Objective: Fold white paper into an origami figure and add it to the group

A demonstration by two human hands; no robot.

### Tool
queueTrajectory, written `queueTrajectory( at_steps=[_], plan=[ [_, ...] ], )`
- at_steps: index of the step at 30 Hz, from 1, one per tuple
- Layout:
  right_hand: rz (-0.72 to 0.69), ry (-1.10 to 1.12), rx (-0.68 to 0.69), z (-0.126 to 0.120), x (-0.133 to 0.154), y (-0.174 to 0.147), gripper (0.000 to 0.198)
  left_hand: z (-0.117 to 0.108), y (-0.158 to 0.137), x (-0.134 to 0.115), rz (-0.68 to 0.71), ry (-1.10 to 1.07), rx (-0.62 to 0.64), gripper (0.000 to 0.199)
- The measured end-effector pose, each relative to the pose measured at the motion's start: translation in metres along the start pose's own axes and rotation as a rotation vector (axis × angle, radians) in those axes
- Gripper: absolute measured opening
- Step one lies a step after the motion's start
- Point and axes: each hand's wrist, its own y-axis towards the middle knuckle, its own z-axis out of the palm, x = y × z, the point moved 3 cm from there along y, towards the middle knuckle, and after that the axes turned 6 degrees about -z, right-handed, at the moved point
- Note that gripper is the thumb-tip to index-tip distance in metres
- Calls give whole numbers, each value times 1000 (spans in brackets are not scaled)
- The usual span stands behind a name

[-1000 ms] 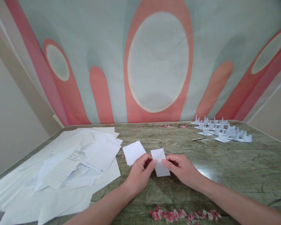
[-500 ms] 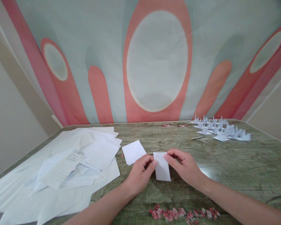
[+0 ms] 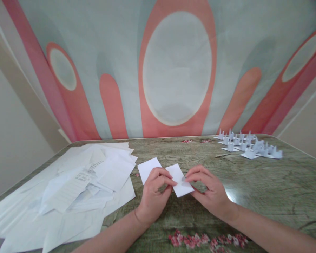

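Note:
A small folded rectangle of white paper (image 3: 179, 179) is held tilted between my two hands, just above the table. My left hand (image 3: 158, 191) pinches its left edge between thumb and fingers. At the right edge, my right hand (image 3: 208, 188) grips it the same way, thumb below and fingertips on top. Just behind my left hand lies white square paper (image 3: 149, 168) on the table, its near corner hidden by my fingers.
A spread heap of white sheets (image 3: 116, 168), some with printed text, covers the table's left side. Several small folded paper figures (image 3: 250, 153) stand in rows at the back right. The wood-patterned table (image 3: 265, 189) ends against a coral and grey patterned backdrop (image 3: 131, 105).
The folded paper has turned from upright to slanted, its top swinging left. My right hand has shifted down to its lower right edge, and my left fingers now reach over its left side.

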Motion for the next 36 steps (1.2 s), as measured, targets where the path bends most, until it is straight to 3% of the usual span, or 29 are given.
queueTrajectory(
  at_steps=[10, 16, 22, 26, 31, 34, 36],
  plan=[
    [12, -5, -9, 3, -3, 0, 22, 0, -1, -2, 45, 9, -14, 27],
    [137, 23, -70, 4, -10, -3, 28, 0, -1, -5, 100, 14, -15, 25],
    [89, 23, 47, 5, -11, -3, 16, 0, 0, -5, 123, 23, 26, 25],
    [122, 38, 95, 6, -8, -2, 8, 1, 1, -5, 71, 1, 52, 16],
    [262, 54, 173, 11, -7, -4, 20, 1, 0, -2, -123, 38, 6, 14],
    [342, 105, 131, 13, -9, -6, 11, 2, -1, 1, -182, 47, 8, 18],
    [384, 153, 57, 12, -12, -8, 16, 3, -1, 3, -208, 47, 26, 18]
  ],
)
